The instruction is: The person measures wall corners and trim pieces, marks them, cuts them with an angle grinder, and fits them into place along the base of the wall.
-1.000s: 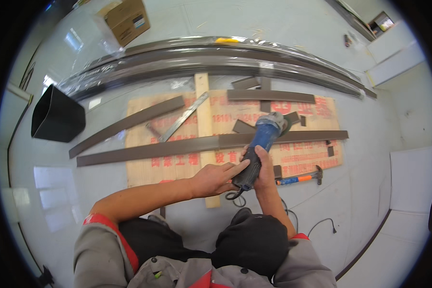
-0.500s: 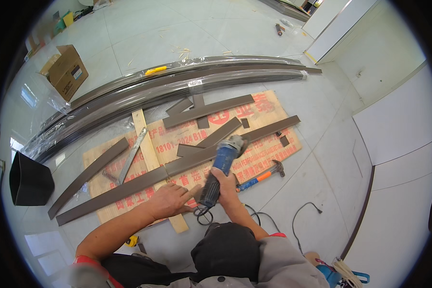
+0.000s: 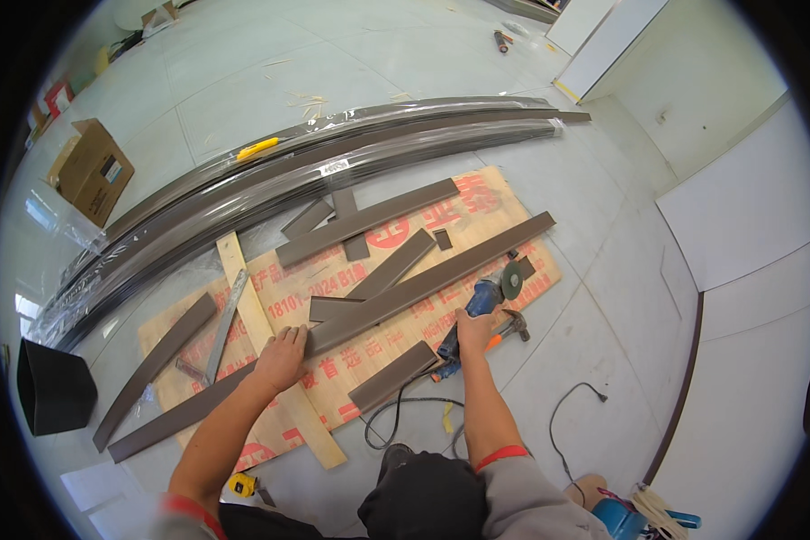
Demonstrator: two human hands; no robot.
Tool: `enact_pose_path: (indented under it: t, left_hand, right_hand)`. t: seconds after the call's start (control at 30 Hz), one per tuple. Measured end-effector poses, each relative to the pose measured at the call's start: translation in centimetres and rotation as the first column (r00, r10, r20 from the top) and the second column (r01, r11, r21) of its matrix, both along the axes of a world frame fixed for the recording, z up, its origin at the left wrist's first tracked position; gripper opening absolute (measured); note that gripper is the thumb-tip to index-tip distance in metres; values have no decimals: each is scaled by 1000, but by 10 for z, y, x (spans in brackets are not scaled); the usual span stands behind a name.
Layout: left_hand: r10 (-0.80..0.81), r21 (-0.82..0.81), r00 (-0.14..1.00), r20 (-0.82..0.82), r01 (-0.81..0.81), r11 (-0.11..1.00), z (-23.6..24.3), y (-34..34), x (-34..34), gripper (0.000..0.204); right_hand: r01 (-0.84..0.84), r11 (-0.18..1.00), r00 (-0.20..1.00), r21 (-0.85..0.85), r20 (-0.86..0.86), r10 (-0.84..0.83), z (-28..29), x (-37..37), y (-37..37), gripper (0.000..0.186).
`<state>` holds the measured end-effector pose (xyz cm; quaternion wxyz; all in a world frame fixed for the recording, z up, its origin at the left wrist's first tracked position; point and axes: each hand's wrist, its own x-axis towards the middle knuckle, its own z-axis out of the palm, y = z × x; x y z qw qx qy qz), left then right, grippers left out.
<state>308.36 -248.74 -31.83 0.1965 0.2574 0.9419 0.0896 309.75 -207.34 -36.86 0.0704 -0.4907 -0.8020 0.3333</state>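
My right hand (image 3: 474,330) is closed round the body of a blue and black angle grinder (image 3: 485,298). Its greenish cutting disc (image 3: 512,280) is apart from the long brown strip, to the right. My left hand (image 3: 282,360) rests with bent fingers over a long brown strip (image 3: 175,414) at the break in its length. Beyond that break, the other long brown strip (image 3: 423,278) runs up to the right. A pale wooden batten (image 3: 259,310) passes beneath near my left hand. A shorter brown piece (image 3: 393,376) lies between my arms.
A printed board (image 3: 477,202) lies under the strips. Around it are a claw hammer (image 3: 517,326), a metal square (image 3: 226,328), a tape measure (image 3: 242,485) and a black cable (image 3: 389,430). Film-wrapped profiles (image 3: 351,160) stretch behind, with a cardboard box (image 3: 94,171) at left.
The grinder has moved right, away from the strips, and its disc now faces right. My left hand has shifted left onto the strip by the break. The short brown piece now shows fully.
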Motion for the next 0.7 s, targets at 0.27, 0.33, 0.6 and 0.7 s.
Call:
enact_pose_path:
  t: [0.27, 0.33, 0.6, 0.7]
  left_hand:
    - [135, -59, 988, -76, -139, 989, -42, 47, -18, 90]
    - [160, -49, 983, -96, -165, 985, -47, 48, -20, 87]
    - [285, 162, 956, -70, -271, 949, -38, 23, -53, 74]
    - [378, 190, 924, -56, -362, 913, -32, 1, -75, 78]
  right_hand:
    - [26, 982, 985, 189, 162, -57, -1, -22, 11, 82]
    - [39, 983, 990, 177, 124, -62, -7, -20, 8, 81]
    - [40, 985, 995, 169, 86, -55, -13, -16, 7, 79]
    - [58, 990, 998, 131, 13, -60, -10, -14, 3, 79]
